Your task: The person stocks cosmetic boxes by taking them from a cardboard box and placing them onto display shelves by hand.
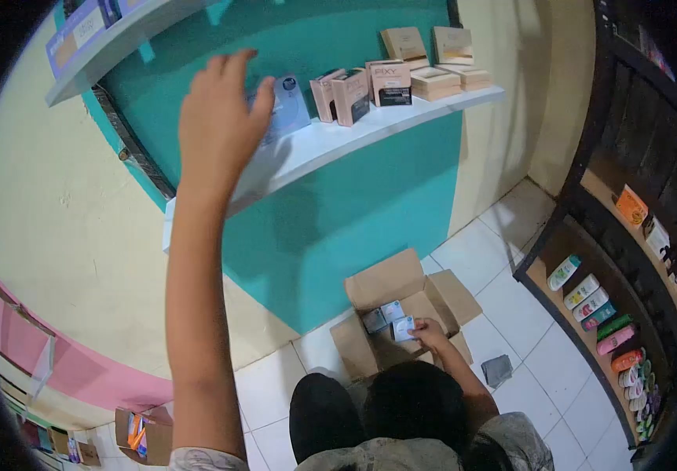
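Observation:
My left hand (221, 118) is raised over the left part of the white wall shelf (315, 157), its thumb apart from the fingers. Just behind the thumb stands a light blue box (290, 106), partly covered by the hand. Low in front of me, my right hand (431, 335) pinches a small white and blue box (403, 328) inside an open cardboard carton (386, 279). Other small boxes (382, 314) of similar look lie beside it in the carton.
Pink PIXY boxes (352, 96) and beige boxes (437, 82) stand along the shelf. An upper shelf (118, 47) juts out at top left. Bottles (586, 290) line a dark rack on the right. A grey cloth-like piece (497, 370) lies on the tiles. Another carton (158, 439) sits lower left.

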Action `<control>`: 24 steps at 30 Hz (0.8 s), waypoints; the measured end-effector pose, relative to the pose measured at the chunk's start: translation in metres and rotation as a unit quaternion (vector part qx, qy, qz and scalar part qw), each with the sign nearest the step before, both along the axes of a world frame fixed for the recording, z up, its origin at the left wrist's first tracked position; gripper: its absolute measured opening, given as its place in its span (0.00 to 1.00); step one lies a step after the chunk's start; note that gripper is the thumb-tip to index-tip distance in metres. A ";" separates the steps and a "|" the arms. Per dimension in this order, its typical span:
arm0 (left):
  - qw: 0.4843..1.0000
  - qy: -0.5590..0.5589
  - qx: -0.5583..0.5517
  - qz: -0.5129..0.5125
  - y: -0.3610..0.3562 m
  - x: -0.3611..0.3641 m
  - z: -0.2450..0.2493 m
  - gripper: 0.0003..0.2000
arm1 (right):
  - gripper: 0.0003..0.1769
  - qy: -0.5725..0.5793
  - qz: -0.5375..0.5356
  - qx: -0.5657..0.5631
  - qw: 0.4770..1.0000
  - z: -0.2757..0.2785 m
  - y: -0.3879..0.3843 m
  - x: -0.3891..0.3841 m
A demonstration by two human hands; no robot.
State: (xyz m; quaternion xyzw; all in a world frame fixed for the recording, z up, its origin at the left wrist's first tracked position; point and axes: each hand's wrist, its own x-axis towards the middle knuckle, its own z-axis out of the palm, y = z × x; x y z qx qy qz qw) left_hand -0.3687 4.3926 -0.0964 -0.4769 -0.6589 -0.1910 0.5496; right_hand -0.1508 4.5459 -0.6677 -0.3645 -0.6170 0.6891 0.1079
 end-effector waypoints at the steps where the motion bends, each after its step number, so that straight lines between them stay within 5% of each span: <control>1: 0.998 -0.004 -0.033 0.059 0.004 -0.007 0.000 0.17 | 0.13 0.017 0.000 0.002 1.000 0.001 -0.001 0.000; 4: 0.974 -0.083 -0.126 0.169 0.011 -0.014 -0.009 0.19 | 0.15 0.050 0.023 0.036 0.998 -0.026 0.004 -0.008; 6: 0.989 -0.117 -0.090 0.008 0.002 -0.022 -0.015 0.18 | 0.17 0.007 0.042 0.109 0.993 -0.045 0.009 -0.009; 8: 0.990 -0.111 -0.019 -0.090 -0.011 -0.020 -0.031 0.16 | 0.16 -0.055 0.033 0.122 0.991 0.042 -0.005 0.007; 9: 0.991 -0.077 0.035 -0.107 -0.022 -0.007 -0.038 0.15 | 0.19 0.013 -0.003 0.131 0.991 0.001 0.002 0.005; 10: 0.979 -0.077 0.074 -0.173 -0.039 0.014 -0.048 0.16 | 0.20 0.009 -0.045 0.023 0.999 0.006 0.002 0.010; 11: 0.914 -0.194 0.184 -0.306 -0.055 0.013 -0.069 0.16 | 0.20 0.050 -0.052 -0.021 0.997 0.010 0.005 0.014; 14: 0.932 -0.241 0.178 -0.205 -0.077 0.084 -0.166 0.23 | 0.20 0.092 -0.102 -0.101 0.985 0.038 0.010 0.027; 16: 0.898 -0.406 0.098 -0.142 -0.070 0.109 -0.273 0.19 | 0.18 0.095 -0.160 -0.121 0.975 0.053 0.012 0.032; 17: 0.872 -0.446 -0.106 -0.173 -0.051 0.112 -0.298 0.17 | 0.18 0.118 -0.174 -0.123 0.970 0.047 0.017 0.035; 18: 0.757 -0.606 -0.127 -0.210 -0.033 0.110 -0.350 0.16 | 0.18 0.139 -0.188 -0.126 0.964 0.041 0.022 0.037; 19: 0.584 -0.788 -0.105 -0.161 -0.019 0.109 -0.398 0.15 | 0.18 0.160 -0.199 -0.129 0.958 0.035 0.024 0.041; 24: 0.724 -0.624 -0.288 -0.059 0.009 0.105 -0.528 0.19 | 0.18 0.124 -0.225 -0.102 0.961 0.040 0.022 0.043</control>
